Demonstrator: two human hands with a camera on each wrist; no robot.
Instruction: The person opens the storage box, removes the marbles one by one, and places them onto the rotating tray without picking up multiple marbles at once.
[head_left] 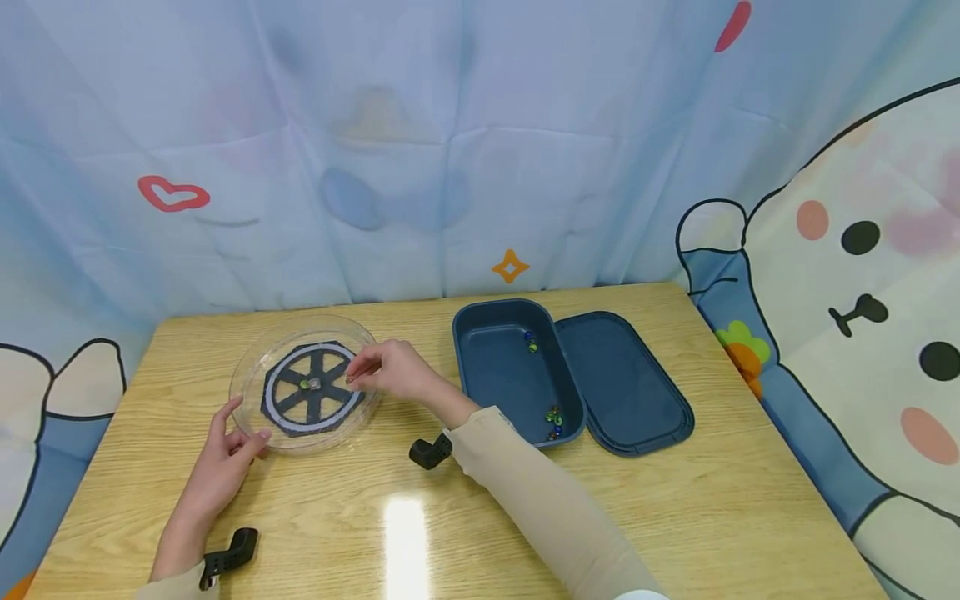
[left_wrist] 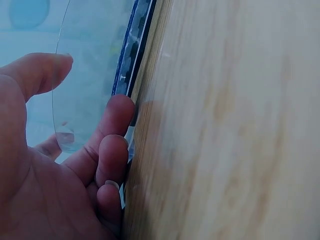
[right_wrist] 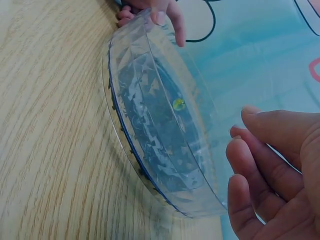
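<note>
A clear round dish (head_left: 337, 327) stands on the table at the left, with a dark spoked wheel pattern (head_left: 315, 408) inside a pale ring showing at its bottom. A green-yellow marble (right_wrist: 179, 104) lies near the middle of the dish. My left hand (head_left: 228, 450) holds the dish's near left side, thumb over the rim and fingers curled against the outside wall. Above the dish's right part, my right hand (head_left: 393, 371) has thumb and index finger pinched together on a tiny dark marble, mostly hidden by the fingertips.
Right of the dish stands a dark blue box (head_left: 495, 367) holding several coloured marbles (head_left: 553, 421) near its front corner and a few (head_left: 531, 341) farther back. Its flat blue lid (head_left: 630, 383) lies beside it on the right. A patterned curtain (head_left: 420, 167) hangs behind the table.
</note>
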